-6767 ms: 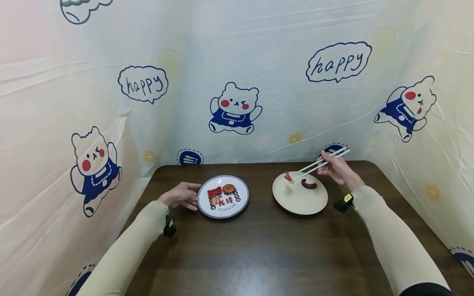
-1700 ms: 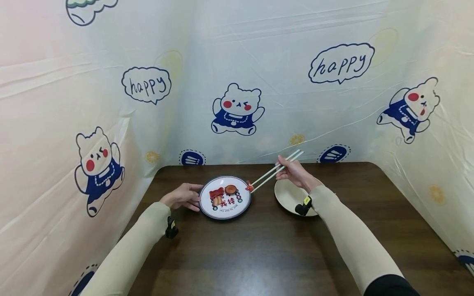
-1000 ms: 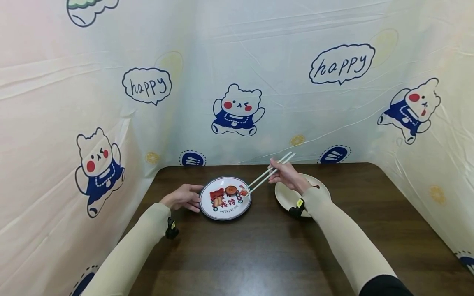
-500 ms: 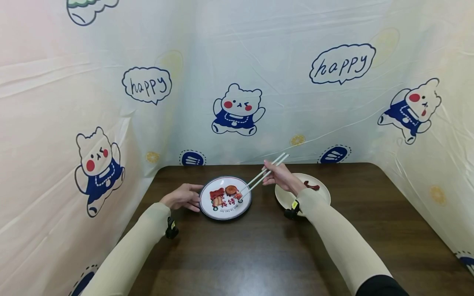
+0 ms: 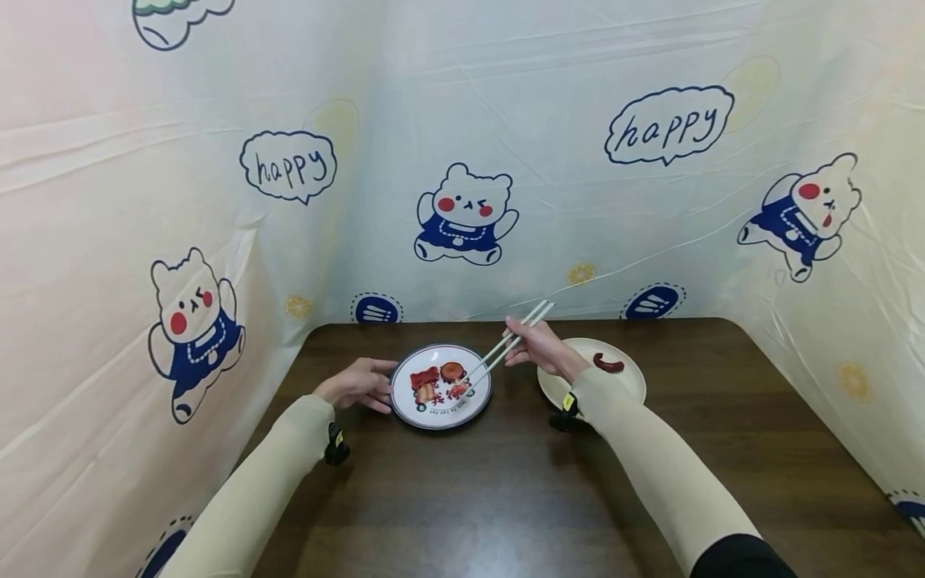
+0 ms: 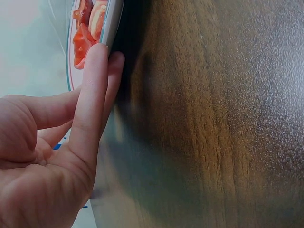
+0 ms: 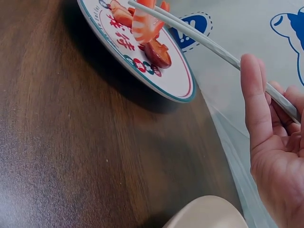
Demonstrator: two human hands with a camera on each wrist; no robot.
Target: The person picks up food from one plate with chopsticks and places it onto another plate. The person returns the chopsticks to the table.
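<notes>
My right hand (image 5: 538,345) grips a pair of pale chopsticks (image 7: 199,38). Their tips hold an orange shrimp (image 7: 144,23) with pale stripes, low over the white, dark-rimmed plate (image 5: 401,401). On that plate lie a red wavy slice (image 5: 424,376), a brown round piece like a mushroom cap (image 5: 452,371) and a tan and red piece (image 5: 426,392). Straight fingers of my left hand (image 5: 356,385) rest against its left rim; the left wrist view shows fingertips right at the edge. Behind my right wrist, a curved dark red sausage (image 5: 609,364) sits on a cream plate (image 5: 627,389).
Both plates stand on a dark wooden table (image 5: 462,506), toward its far edge. A pale cloth backdrop (image 5: 556,201) printed with bears and "happy" bubbles hangs behind and along both sides. My right sleeve (image 5: 636,425) covers part of the cream plate's near side.
My right hand has carried the shrimp with the chopsticks from the cream plate leftward to the white plate, lately lower and further in. The left hand stays at the rim.
</notes>
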